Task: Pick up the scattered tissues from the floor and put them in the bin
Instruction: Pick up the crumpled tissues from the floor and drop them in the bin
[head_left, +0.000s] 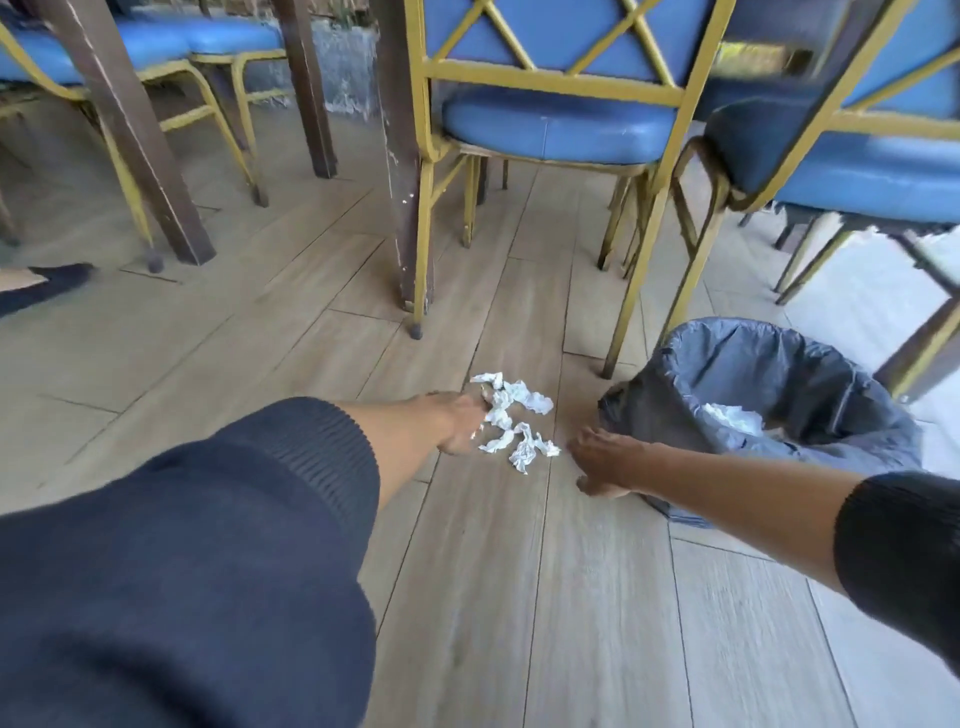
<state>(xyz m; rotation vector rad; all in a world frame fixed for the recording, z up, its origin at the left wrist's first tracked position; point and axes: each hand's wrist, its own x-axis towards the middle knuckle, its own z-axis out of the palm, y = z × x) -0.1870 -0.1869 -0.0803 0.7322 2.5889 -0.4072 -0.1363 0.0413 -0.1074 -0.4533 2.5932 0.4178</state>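
Tissues (511, 421) touch the left grip (460, 423), beside the bin (769, 395).

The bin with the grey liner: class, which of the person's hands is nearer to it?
The right hand. It hovers just left of the bin, almost at its liner. The left hand is farther left, at the tissues on the floor.

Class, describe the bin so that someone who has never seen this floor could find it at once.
Look along the wooden floor to the blue chairs with yellow frames. Just in front of the right-hand chair stands the bin, beside the right hand. It alone has a grey plastic liner, with a white tissue inside.
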